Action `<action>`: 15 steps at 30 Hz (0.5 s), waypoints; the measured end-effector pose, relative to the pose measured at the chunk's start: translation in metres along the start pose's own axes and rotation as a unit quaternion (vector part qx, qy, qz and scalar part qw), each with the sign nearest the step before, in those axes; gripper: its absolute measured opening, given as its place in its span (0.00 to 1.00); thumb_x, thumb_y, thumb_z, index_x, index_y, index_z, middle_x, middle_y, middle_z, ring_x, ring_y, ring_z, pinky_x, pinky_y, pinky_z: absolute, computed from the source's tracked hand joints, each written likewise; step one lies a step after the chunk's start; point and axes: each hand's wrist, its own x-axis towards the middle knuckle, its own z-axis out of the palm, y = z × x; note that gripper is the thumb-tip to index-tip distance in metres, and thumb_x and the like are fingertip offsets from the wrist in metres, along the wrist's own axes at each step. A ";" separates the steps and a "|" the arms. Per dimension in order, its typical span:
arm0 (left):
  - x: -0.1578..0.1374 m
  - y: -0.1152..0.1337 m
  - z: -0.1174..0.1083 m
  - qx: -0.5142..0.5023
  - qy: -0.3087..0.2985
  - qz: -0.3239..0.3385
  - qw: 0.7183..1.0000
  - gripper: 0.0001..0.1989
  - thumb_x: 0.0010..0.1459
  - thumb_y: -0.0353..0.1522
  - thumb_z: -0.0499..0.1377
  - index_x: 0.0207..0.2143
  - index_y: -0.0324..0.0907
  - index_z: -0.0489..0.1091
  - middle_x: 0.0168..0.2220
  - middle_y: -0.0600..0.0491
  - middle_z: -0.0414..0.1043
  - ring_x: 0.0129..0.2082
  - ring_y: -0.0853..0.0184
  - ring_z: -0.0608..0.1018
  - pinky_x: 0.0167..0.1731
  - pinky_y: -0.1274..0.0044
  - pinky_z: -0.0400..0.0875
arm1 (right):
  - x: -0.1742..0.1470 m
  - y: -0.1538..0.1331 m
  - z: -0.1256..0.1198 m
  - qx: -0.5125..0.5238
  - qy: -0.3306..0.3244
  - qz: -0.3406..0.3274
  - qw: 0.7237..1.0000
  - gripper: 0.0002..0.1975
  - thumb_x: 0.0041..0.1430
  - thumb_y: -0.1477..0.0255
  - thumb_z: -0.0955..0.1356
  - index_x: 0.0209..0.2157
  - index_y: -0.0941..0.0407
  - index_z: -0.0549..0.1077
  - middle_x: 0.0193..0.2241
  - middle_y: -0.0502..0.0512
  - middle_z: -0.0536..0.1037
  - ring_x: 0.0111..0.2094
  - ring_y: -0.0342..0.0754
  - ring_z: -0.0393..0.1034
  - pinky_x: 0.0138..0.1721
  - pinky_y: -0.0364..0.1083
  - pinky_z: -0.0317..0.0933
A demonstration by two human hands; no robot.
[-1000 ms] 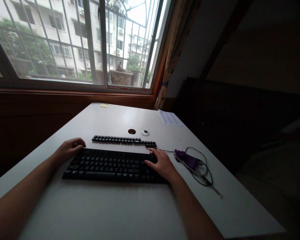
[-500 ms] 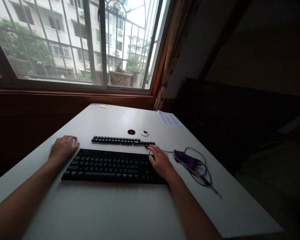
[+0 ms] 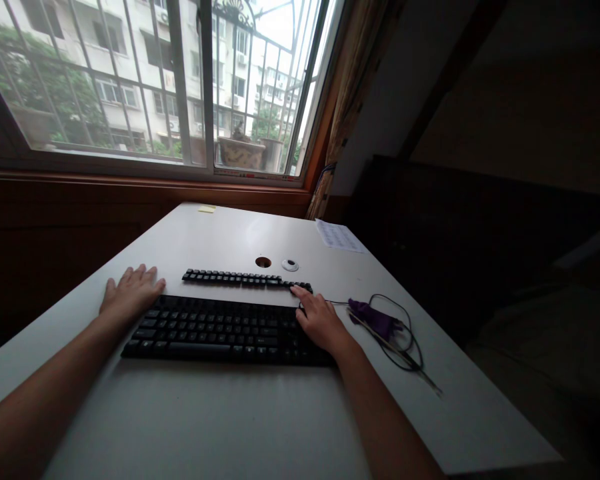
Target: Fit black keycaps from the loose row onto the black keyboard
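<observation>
A black keyboard (image 3: 207,330) lies in front of me on a white desk (image 3: 205,417). Behind it, black keycaps (image 3: 233,277) are lined up in rows on the desktop. My left hand (image 3: 131,290) rests palm down by the keyboard's back left corner, fingers spread and nothing held. Over the keyboard's right end is my right hand (image 3: 321,321). Its index finger stretches forward and touches the right end of the keycap rows, while the thumb is beside the keyboard's back edge. This hand covers part of the keyboard's right side.
To the right lie a purple cloth pouch (image 3: 375,320), a looped black cable (image 3: 420,353) and a thin stick (image 3: 405,357). Further back are a round cable hole (image 3: 263,263), its white cover (image 3: 290,265), a printed sheet (image 3: 340,236) and a yellow note (image 3: 207,209).
My left hand has gone from curled fingers to fingers spread flat on the desk. The right index finger has shifted slightly left and forward at the end of the keycap rows.
</observation>
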 end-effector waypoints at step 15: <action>0.008 -0.007 0.009 -0.027 0.041 0.019 0.999 0.35 0.68 0.47 0.45 0.72 0.42 0.60 0.76 0.36 0.51 0.75 0.39 0.53 0.67 0.41 0.46 | 0.003 0.007 0.007 0.008 0.008 -0.022 1.000 0.33 0.71 0.69 0.61 0.75 0.44 0.55 0.71 0.50 0.67 0.60 0.60 0.65 0.62 0.60 0.58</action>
